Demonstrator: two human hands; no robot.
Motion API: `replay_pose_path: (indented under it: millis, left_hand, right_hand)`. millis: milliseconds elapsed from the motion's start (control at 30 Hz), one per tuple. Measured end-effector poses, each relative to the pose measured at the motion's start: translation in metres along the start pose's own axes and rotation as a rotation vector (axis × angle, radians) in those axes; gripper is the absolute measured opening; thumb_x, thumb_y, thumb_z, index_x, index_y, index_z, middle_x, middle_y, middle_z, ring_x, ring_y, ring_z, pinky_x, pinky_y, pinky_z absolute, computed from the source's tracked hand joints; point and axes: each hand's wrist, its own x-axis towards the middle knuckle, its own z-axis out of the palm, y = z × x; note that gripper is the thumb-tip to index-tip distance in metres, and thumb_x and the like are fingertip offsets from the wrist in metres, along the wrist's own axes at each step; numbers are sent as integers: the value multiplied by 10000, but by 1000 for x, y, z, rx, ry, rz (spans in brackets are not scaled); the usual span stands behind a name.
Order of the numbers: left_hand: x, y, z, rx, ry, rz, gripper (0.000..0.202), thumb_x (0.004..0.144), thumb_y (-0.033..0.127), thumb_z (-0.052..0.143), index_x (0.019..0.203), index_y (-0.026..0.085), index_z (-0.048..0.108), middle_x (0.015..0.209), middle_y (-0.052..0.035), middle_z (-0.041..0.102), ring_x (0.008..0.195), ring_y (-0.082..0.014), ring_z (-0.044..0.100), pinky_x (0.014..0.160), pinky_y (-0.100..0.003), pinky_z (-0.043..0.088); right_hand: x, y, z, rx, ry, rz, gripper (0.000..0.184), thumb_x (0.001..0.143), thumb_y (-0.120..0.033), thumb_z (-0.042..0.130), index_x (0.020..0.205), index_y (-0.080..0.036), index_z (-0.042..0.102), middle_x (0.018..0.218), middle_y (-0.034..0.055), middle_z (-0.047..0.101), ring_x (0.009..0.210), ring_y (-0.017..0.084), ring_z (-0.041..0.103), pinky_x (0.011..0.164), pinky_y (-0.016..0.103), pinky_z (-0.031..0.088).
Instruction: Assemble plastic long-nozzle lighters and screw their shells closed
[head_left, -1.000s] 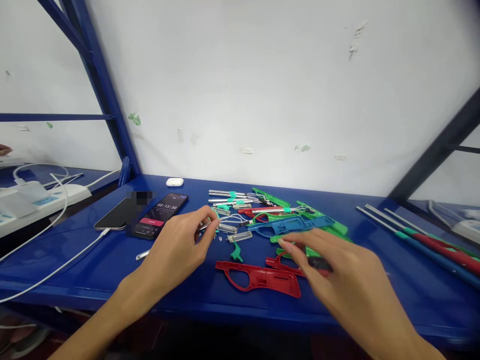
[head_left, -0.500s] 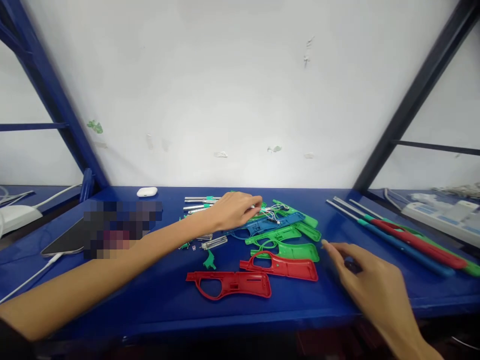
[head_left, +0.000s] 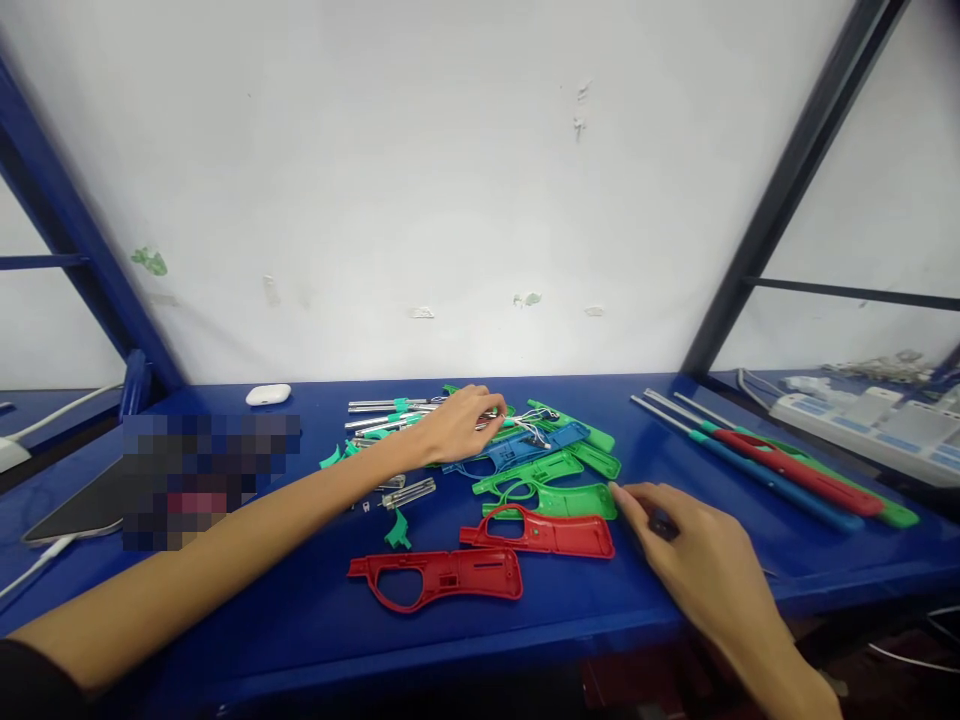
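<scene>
My left hand (head_left: 457, 424) reaches over the blue bench top (head_left: 300, 620) to the back of a pile of toy-gun parts, its fingers pinched around white wires and small metal pieces there. My right hand (head_left: 694, 560) rests on the bench right of the pile, fingers curled over a small dark object, one fingertip near a green shell (head_left: 559, 497). A blue shell (head_left: 525, 447) lies just right of my left hand. Two red shells (head_left: 442, 577) (head_left: 544, 535) lie nearest me.
Long red, green and blue rods (head_left: 780, 465) lie at the right. A white power strip (head_left: 870, 420) sits beyond them. A phone (head_left: 82, 510) on a white cable lies at the left, a white earbud case (head_left: 268, 394) behind it. Dark blue frame posts (head_left: 780, 200) flank the bay.
My left hand moved from the small metal parts at the pile's left to its back middle. My right hand slid off the shells to the bench on the right. The view swung right.
</scene>
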Motion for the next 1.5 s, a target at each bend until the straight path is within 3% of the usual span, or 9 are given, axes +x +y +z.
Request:
replay_pose_path:
  millis: [267, 467, 600, 700, 833, 967, 1167, 1333, 1500]
  left_hand:
    - [-14, 17, -24, 46, 55, 48, 352, 1046, 360, 677, 1348, 182, 634, 1334, -110, 659, 1128, -266, 688, 945, -479, 607]
    - [-106, 77, -46, 141, 122, 57, 295, 1088, 197, 426, 1151, 164, 712, 1206, -139, 664, 1157, -313, 608, 1012, -568, 535]
    - [-173, 111, -25, 368, 182, 10, 359, 1070, 240, 474, 1377, 193, 655, 1409, -149, 659, 1302, -356, 603, 1020, -528, 572]
    - [-195, 124, -1, 442, 192, 11, 477, 1056, 291, 534, 1521, 187, 546, 1465, -125, 656, 1320, -314, 625, 1072, -432, 558]
    - [-184, 136, 26, 397, 173, 82, 528, 1089, 402, 540, 1570, 192, 486, 1472, -105, 671, 1349, -281, 628, 1140, -383, 502]
    - [-148, 147, 41, 393, 105, 157, 620, 1127, 525, 422, 1555, 82, 485, 1481, -186, 655, 1371, -313, 626, 1149, -407, 480]
    - [-114, 150, 33, 133, -36, 48, 740, 1135, 589, 294, 1629, 45, 377, 1648, -222, 455, 1539, -375, 430, 1261, -520, 354]
    - [-114, 143, 28, 66, -22, -31, 718, 1143, 548, 301, 1703, 110, 201, 1764, -159, 197, 1630, -396, 172, 1295, -613, 281]
    - [-121, 143, 25, 104, -104, -76, 687, 1127, 528, 380, 1704, 179, 248, 1766, -171, 156, 1611, -466, 158, 1238, -716, 327]
  right_hand:
    - [-3, 6, 1, 38, 14, 4, 442, 1023, -648, 561, 1017, -285, 814, 683, -4, 702, 571, 188, 668, 569, 282, 478]
    - [-9, -8, -7, 113, -109, -234, 505, 993, -680, 596, 1326, -334, 753, 741, -19, 661, 574, 162, 629, 583, 263, 521]
    - [-3, -19, -3, 62, -186, -329, 474, 1031, -678, 510, 1274, -386, 796, 879, 25, 742, 695, 191, 746, 611, 270, 576]
    - [6, -17, 4, 3, -158, -316, 530, 1053, -679, 443, 1229, -357, 825, 889, 53, 767, 701, 216, 772, 596, 290, 595]
    - [19, -7, 10, -59, -157, -292, 500, 1038, -667, 494, 1220, -344, 829, 975, 77, 805, 731, 251, 792, 583, 317, 609]
    - [26, -3, 6, 2, -206, -265, 478, 1025, -652, 546, 1289, -339, 792, 991, 60, 813, 804, 271, 800, 694, 360, 641]
    - [6, -7, -12, 184, -225, -256, 402, 1017, -592, 623, 1323, -365, 750, 1041, 19, 792, 876, 206, 791, 775, 280, 621]
    - [-1, 0, -4, 179, -291, -252, 362, 1014, -620, 606, 1204, -377, 796, 1033, 12, 766, 834, 200, 791, 765, 289, 628]
    - [10, -3, 9, 102, -200, -220, 450, 1042, -647, 516, 1182, -331, 804, 1084, 47, 782, 890, 246, 800, 773, 343, 630]
